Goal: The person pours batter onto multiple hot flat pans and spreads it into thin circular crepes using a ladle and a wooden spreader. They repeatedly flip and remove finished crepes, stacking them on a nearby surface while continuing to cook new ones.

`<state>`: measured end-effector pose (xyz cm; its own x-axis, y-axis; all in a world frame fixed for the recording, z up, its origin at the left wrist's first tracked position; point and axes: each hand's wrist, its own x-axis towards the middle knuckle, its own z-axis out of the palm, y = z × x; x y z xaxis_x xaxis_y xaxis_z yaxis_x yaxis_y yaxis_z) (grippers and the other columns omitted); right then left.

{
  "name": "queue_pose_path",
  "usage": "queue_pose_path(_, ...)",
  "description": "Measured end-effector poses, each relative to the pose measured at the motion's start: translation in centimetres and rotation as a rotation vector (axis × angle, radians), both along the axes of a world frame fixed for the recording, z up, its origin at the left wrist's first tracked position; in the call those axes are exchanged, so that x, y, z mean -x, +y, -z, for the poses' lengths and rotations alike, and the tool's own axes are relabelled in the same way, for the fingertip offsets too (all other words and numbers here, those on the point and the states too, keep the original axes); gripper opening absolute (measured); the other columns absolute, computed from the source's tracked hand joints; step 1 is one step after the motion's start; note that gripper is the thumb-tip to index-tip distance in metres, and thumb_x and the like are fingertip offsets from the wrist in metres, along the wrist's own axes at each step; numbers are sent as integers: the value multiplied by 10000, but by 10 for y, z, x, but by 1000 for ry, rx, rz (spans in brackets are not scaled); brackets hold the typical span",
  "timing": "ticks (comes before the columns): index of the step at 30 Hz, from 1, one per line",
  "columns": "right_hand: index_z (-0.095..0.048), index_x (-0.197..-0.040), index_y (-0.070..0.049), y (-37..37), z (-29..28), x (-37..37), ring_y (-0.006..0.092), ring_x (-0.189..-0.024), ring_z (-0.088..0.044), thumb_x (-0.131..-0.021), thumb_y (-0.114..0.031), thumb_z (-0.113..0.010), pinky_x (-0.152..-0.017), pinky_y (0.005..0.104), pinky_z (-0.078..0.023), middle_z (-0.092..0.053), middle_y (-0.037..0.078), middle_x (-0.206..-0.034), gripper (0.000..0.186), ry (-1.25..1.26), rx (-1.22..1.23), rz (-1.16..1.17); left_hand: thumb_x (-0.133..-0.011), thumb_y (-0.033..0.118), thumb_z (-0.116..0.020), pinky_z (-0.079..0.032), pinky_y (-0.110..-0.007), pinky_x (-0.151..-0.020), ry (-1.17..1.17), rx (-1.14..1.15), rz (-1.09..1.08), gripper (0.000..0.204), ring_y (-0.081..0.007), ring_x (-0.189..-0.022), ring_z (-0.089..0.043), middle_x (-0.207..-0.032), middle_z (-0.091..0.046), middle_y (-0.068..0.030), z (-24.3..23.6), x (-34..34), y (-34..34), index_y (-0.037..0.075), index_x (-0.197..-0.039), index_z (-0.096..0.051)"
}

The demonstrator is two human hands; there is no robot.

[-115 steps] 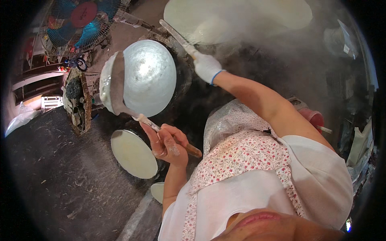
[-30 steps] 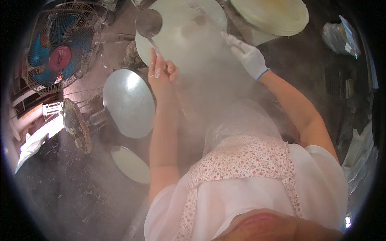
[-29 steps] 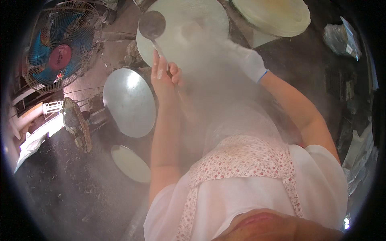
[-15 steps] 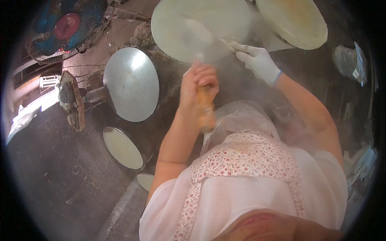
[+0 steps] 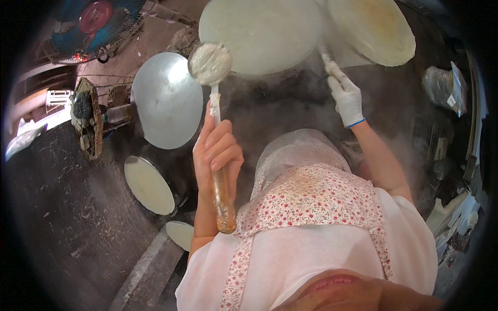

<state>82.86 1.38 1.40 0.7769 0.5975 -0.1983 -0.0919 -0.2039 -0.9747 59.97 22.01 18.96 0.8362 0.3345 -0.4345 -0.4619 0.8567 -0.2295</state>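
Observation:
My left hand (image 5: 220, 147), bare, is wrapped round the wooden handle of a ladle (image 5: 210, 63). The ladle points up, its round bowl coated with wet white batter, beside the near left rim of a big round griddle (image 5: 259, 33) covered in a pale sheet. My right hand (image 5: 346, 97) wears a white glove with a blue cuff. Its fingers are closed round a thin pale stick-like handle (image 5: 325, 54) smeared white. The handle's far end is lost in steam between the big griddle and a second round griddle (image 5: 373, 31) bearing a yellowish sheet.
Left of the ladle lies a bare shiny metal disc (image 5: 166, 101). Smaller pale discs (image 5: 149, 185) sit nearer on the left. A fan (image 5: 96, 18) stands far left, above a rough board (image 5: 87, 116). A clear plastic-wrapped bundle (image 5: 443, 85) is at the right.
The ladle has come off the big griddle, moving left and nearer, its bowl now in plain sight. My right hand has shifted right, away from the middle of the griddle's near rim.

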Motion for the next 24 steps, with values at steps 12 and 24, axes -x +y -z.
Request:
queue_pose_path(12,-559,-1493,13,49,-36,36,154,-1388,-572,-1040,-107,-633,-1165,288,-412,-613,97,-1521,474,-245,423,-320,-1163,174,-345,-508,-274,-462,37,-4,-323,254,-112,-520,-516,-773,-461,-48,-6,136,25,-4,-999,-422)
queue_pose_path(24,-637,-1448,-117,45,41,129,164,-1286,-663,-1021,-193,-680,-1093,287,-462,-720,77,-1376,436,-326,356,-68,-1168,174,-377,-457,-209,-444,54,-89,-122,237,-59,-550,-438,-778,-418,-8,15,195,143,-12,-1230,-509)
